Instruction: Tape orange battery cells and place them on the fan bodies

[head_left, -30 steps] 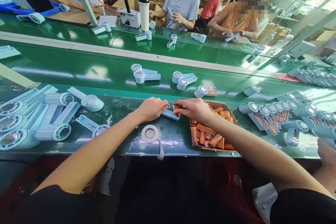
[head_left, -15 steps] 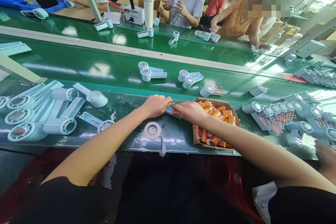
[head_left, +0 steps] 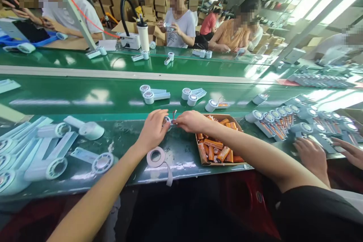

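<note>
Fan housing (head_left: 167, 121), pale blue and largely covered by the left hand (head_left: 154, 128), is at the middle of the tabletop (head_left: 184, 163), towards its far side. Nearer lies a roll of white tape (head_left: 162, 158), its loose end hanging over the near edge. To the right, under the right forearm, a cardboard box (head_left: 228, 116) holds orange-wrapped battery cells (head_left: 213, 144).

The left hand curls around the housing; the right hand (head_left: 189, 120), just right of it, has its fingertips pinched narrow at thin wires (head_left: 174, 114) that stick up between the hands. The left hand is the nearer, touching the housing. Its handle is hidden, so I cannot tell its long axis.

More fan housings (head_left: 47, 168) lie at left; others in rows (head_left: 274, 114) at right, beside a co-worker's hand (head_left: 311, 157). Beyond runs a green conveyor belt (head_left: 85, 104) carrying several, with co-workers seated on its far side.
</note>
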The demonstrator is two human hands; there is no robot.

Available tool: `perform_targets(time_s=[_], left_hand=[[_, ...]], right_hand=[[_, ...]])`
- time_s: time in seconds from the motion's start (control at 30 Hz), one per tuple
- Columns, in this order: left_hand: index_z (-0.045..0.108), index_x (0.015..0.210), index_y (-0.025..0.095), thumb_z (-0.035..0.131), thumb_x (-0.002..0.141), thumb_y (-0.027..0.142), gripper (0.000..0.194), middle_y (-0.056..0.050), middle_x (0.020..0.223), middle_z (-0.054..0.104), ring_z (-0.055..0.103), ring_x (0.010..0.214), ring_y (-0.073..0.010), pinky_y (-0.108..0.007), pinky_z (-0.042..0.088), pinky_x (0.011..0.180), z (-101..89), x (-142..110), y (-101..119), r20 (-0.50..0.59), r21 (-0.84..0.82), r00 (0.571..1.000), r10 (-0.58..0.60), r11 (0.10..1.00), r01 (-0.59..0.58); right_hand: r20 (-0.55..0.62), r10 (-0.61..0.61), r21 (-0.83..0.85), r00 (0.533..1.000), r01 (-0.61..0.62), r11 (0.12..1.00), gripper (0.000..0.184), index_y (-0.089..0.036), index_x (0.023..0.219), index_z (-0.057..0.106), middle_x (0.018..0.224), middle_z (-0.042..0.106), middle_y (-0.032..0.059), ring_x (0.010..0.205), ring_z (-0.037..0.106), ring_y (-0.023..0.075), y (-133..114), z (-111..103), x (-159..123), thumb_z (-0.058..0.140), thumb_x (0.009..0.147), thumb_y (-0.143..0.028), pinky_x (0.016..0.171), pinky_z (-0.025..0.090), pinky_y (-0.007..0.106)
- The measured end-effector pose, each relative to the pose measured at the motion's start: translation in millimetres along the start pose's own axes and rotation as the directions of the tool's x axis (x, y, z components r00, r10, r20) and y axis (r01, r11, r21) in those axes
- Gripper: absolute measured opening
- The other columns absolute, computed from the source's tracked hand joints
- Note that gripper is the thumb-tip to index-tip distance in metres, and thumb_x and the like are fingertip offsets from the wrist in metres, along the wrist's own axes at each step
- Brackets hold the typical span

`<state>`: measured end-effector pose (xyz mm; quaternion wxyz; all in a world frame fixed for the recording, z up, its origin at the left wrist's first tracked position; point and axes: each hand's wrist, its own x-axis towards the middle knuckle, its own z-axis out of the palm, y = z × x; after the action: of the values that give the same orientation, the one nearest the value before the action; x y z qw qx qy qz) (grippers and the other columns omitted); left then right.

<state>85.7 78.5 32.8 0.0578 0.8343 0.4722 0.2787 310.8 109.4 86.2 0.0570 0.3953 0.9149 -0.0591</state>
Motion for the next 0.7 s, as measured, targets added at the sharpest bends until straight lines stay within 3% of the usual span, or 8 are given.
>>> perform_targets(time_s=[0.03,0.1,0.23,0.33,0.47,0.53,0.63,0.7], left_hand=[[0.06,0.13,0.019,0.041,0.109,0.039,0.035,-0.015,0.136,0.07,0.061,0.133,-0.0293,-0.048,0.047,0.115,-4.0,-17,-1,-0.133,-0.052,0.991,-0.02,0.999,0.013],[0.06,0.131,0.021,0.043,0.109,0.039,0.034,-0.012,0.133,0.071,0.065,0.127,-0.0271,-0.045,0.052,0.11,-12.7,-57,-5,-0.24,-0.117,0.966,-0.099,0.99,0.073],[0.065,0.126,0.026,0.048,0.106,0.044,0.032,-0.006,0.119,0.077,0.076,0.102,-0.024,-0.036,0.063,0.087,-32.5,-125,-14,-0.213,-0.088,0.949,-0.233,0.972,0.219],[0.068,0.121,0.029,0.053,0.104,0.047,0.029,-0.002,0.11,0.08,0.078,0.09,-0.0225,-0.032,0.064,0.074,-46.6,-138,-18,-0.153,-0.031,0.958,-0.244,0.97,0.242],[0.072,0.115,0.031,0.053,0.103,0.051,0.03,0.0,0.105,0.081,0.078,0.09,-0.021,-0.029,0.064,0.079,-60.7,-108,-17,-0.07,0.008,0.987,-0.142,0.99,0.143],[0.074,0.113,0.031,0.05,0.104,0.055,0.036,-0.001,0.106,0.081,0.078,0.094,-0.0217,-0.03,0.063,0.087,-64.7,-78,-17,-0.001,0.027,0.994,-0.112,0.993,0.112],[0.076,0.116,0.029,0.041,0.103,0.061,0.049,-0.005,0.117,0.079,0.075,0.108,-0.0264,-0.038,0.062,0.095,-63.4,-17,-31,0.179,0.094,0.966,-0.188,0.98,0.174],[0.073,0.129,0.028,0.044,0.1,0.062,0.053,-0.007,0.136,0.073,0.067,0.126,-0.031,-0.044,0.058,0.104,-55.8,32,-48,0.278,0.163,0.92,-0.275,0.958,0.237]], right_hand=[[-0.094,0.039,0.053,0.995,-0.034,0.998,0.031,-0.03,0.128,0.077,0.126,0.08,0.0057,0.114,0.075,0.0247,19,-6,-10,0.059,0.104,-0.026,0.096,0.055,0.033],[-0.292,0.211,0.181,0.933,-0.163,0.97,0.032,-0.028,0.131,0.075,0.129,0.079,0.0056,0.115,0.074,0.0231,67,-17,-35,0.06,0.103,-0.027,0.102,0.054,0.034],[-0.399,0.555,0.288,0.73,-0.475,0.832,0.026,-0.023,0.115,0.078,0.101,0.082,0.0102,0.095,0.075,0.0265,178,-27,-92,0.056,0.103,-0.033,0.094,0.057,0.045],[-0.375,0.652,0.311,0.659,-0.573,0.758,0.032,-0.029,0.087,0.077,0.074,0.073,0.0048,0.078,0.072,0.0233,236,-13,-116,0.055,0.102,-0.045,0.086,0.058,0.044],[-0.347,0.683,0.334,0.642,-0.596,0.73,0.038,-0.032,0.078,0.074,0.076,0.073,0.0051,0.08,0.073,0.0271,268,18,-119,0.056,0.096,-0.06,0.081,0.06,0.047],[-0.363,0.693,0.339,0.623,-0.604,0.721,0.039,-0.031,0.082,0.075,0.084,0.076,0.0104,0.094,0.074,0.0351,271,28,-112,0.056,0.094,-0.062,0.086,0.059,0.058],[-0.436,0.702,0.341,0.564,-0.618,0.708,0.04,-0.029,0.096,0.077,0.113,0.077,0.0187,0.126,0.062,0.0466,262,29,-92,0.052,0.097,-0.06,0.099,0.048,0.075],[-0.429,0.641,0.309,0.636,-0.563,0.766,0.039,-0.027,0.112,0.076,0.136,0.071,0.0176,0.138,0.054,0.0457,244,24,-70,0.052,0.099,-0.055,0.11,0.044,0.072]])
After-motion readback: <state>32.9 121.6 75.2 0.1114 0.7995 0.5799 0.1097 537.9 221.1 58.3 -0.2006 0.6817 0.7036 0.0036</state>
